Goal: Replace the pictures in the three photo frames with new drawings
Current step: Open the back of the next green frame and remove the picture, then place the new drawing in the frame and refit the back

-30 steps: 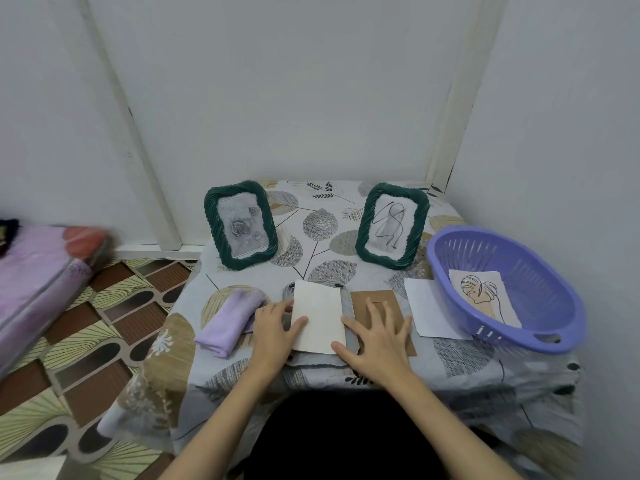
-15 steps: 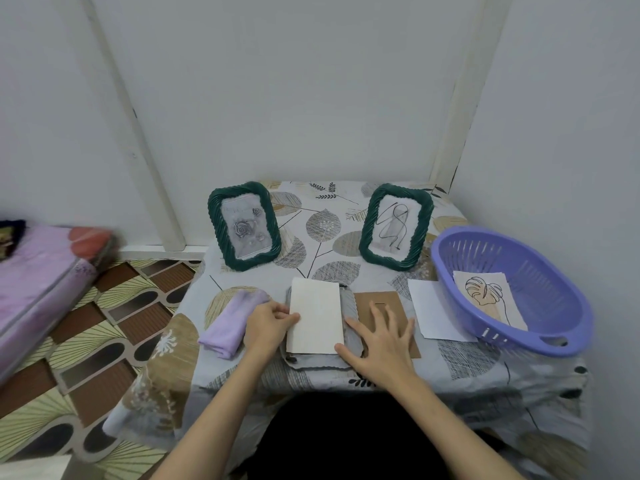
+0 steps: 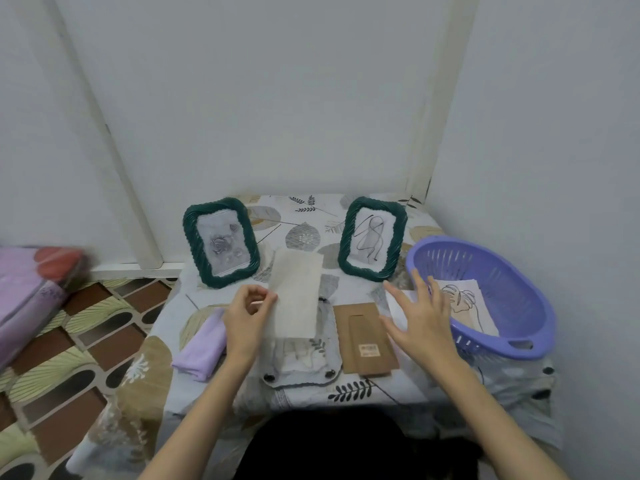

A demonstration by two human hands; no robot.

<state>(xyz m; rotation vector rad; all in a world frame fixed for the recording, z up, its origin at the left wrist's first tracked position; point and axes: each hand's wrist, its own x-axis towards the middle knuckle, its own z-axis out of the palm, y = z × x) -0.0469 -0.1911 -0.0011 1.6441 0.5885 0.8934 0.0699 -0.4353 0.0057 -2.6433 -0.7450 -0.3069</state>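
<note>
small label on brown backing board (image 3: 368, 350) — print too small to read; nothing else lettered

Open cloth between the two upright frames (image 3: 221, 242) (image 3: 373, 239) — basket (image 3: 519, 344) blocks the right.

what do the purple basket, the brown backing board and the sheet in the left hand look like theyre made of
Basket: moulded plastic by the look, smooth with a slight sheen and slotted walls.
Backing board: probably cardboard or pressed fibreboard; flat, matt brown, with a small label.
Sheet, pinched by the left hand: likely thick paper or card; off-white, matt, holds flat when lifted. Its grain is too blurred to tell.
</note>
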